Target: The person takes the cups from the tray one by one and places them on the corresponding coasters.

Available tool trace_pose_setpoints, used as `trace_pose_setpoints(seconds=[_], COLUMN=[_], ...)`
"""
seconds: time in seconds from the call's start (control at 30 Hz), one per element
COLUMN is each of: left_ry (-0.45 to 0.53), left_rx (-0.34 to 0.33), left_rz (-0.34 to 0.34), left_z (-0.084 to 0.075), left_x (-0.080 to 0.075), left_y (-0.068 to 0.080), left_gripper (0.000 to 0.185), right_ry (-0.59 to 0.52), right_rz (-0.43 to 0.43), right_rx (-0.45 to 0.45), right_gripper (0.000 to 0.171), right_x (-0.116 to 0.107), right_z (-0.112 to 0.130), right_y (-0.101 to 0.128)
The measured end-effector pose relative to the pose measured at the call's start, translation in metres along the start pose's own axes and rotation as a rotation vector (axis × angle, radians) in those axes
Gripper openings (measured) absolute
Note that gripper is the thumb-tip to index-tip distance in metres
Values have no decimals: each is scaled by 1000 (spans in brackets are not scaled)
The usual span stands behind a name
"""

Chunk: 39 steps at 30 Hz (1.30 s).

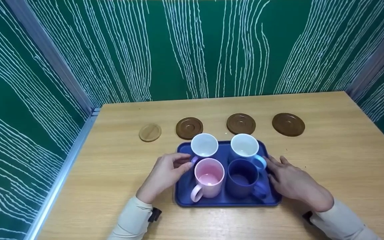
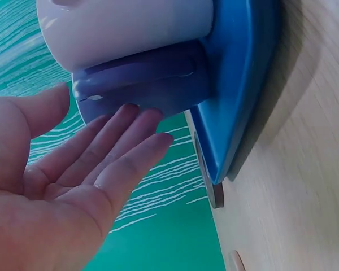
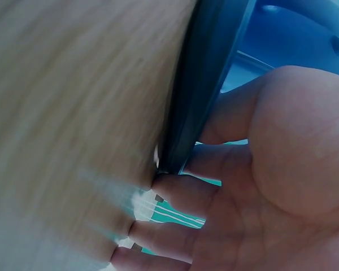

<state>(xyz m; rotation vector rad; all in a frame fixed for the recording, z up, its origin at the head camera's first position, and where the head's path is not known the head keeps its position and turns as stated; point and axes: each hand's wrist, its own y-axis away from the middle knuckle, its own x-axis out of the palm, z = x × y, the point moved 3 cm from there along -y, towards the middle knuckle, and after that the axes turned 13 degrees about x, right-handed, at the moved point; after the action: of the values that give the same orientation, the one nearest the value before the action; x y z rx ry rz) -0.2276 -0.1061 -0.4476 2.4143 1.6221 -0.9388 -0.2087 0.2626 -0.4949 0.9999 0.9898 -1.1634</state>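
A blue tray [image 1: 183, 196] holds several mugs: a lavender one [image 1: 204, 145] back left, a light blue one [image 1: 244, 146] back right, a pink one [image 1: 208, 176] front left and a dark blue one [image 1: 242, 176] front right. My left hand [image 1: 182, 163] is open at the tray's left edge, its straight fingers [image 2: 130, 141] at the lavender mug's purple handle [image 2: 141, 84]. My right hand [image 1: 275, 166] lies open along the tray's right rim [image 3: 198, 84], its fingertips [image 3: 175, 189] against the rim and the table.
Behind the tray lies a row of coasters: a light wooden one [image 1: 150, 132] and three dark brown ones [image 1: 189, 128], [image 1: 241, 123], [image 1: 288, 124]. The wooden table [image 1: 345, 160] is walled by green panels [image 1: 28, 100] at the back and both sides.
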Motion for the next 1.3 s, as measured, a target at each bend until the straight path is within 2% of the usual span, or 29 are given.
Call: trace_pose_setpoints(seconds=[0.2,0.3,0.53,0.73,1.07,1.3], left_ry=[1,-9,-37,-15,-3,68], left_rx=[-17,-4,25,-1,13,18], left_rz=[7,5,-20,-51,-89,-123], left_z=[1,2,2,5,13,18], left_x=[3,4,5,7,14,17], left_y=[0,0,-2,-3,-3,-5], left_gripper=[37,36,22,19,17,17], right_ry=[-10,-12,-4,-7,-10,-5], right_rz=[24,29,25,25,8,-4], right_rx=[15,15,19,19,9,1], right_gripper=[60,60,60,60,59,59], right_x=[-1,-2,-2,-1,0,-1], right_z=[1,2,2,2,0,1], right_y=[1,1,0,0,1,1])
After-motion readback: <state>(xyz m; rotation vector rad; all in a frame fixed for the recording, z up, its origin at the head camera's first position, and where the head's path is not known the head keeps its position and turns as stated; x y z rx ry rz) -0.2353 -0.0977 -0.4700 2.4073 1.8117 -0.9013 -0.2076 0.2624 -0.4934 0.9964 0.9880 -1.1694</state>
